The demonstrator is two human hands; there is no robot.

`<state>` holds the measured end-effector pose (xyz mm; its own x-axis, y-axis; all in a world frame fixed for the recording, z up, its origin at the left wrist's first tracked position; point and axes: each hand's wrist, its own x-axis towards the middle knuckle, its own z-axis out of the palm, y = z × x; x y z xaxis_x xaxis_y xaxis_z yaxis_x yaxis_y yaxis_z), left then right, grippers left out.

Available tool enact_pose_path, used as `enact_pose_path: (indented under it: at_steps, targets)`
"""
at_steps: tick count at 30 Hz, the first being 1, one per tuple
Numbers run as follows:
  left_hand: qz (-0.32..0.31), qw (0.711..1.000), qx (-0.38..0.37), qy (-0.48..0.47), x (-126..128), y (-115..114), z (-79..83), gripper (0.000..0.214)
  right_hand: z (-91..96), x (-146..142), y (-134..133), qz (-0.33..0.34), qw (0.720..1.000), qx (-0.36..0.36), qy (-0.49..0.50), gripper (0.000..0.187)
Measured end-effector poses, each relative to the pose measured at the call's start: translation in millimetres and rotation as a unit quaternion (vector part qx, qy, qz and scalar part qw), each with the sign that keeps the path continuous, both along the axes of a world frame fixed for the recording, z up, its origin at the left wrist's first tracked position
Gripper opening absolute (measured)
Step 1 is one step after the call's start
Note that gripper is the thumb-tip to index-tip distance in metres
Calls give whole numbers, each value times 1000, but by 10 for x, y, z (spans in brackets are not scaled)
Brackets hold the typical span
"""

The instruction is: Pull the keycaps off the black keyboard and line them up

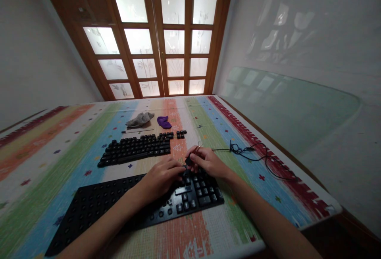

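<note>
A black keyboard (119, 199) lies near the table's front edge, with its left part stripped of keycaps and its right part still carrying them. My right hand (208, 160) is closed around a thin wire keycap puller (198, 145), whose loop sticks up past the fingers. A dark keycap (188, 160) shows at these fingertips, just above the keyboard. My left hand (164, 175) is bent over the keyboard's middle, fingers pressed together close to the right fingertips. What the left fingers pinch, if anything, is hidden.
Behind the keyboard, loose black keycaps (137, 148) stand in rows on the striped tablecloth (107, 122). Farther back are a grey cloth (140, 120), a purple cloth (164, 122) and a thin stick (139, 129). A black cable (238, 148) lies tangled at the right.
</note>
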<state>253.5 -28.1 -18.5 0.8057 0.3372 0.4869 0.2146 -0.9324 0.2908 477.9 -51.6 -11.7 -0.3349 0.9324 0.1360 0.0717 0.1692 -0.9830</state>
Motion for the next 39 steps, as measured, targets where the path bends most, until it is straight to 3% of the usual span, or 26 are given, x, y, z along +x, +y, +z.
enact_pose_path:
  at_steps: [6,11,22,29,34,39]
  targets:
    - [36,994,96,-28,3,-4,68,19,25,-14,-8,4,1000,-5,6,50]
    - [16,987,152,-54,23,-42,112,18,16,8,14,10,999,-8,32,49]
    - [17,978,163,-131,38,-83,157,19,6,61,60,17,992,-50,115,48]
    - [54,958,172,-225,6,-57,141,33,20,44,86,-77,975,-85,190,46]
    - [80,973,126,-176,87,125,221,28,-10,73,160,-175,961,-69,201,49]
    - [99,990,47,-93,260,491,192,17,3,87,180,-206,963,-27,174,48]
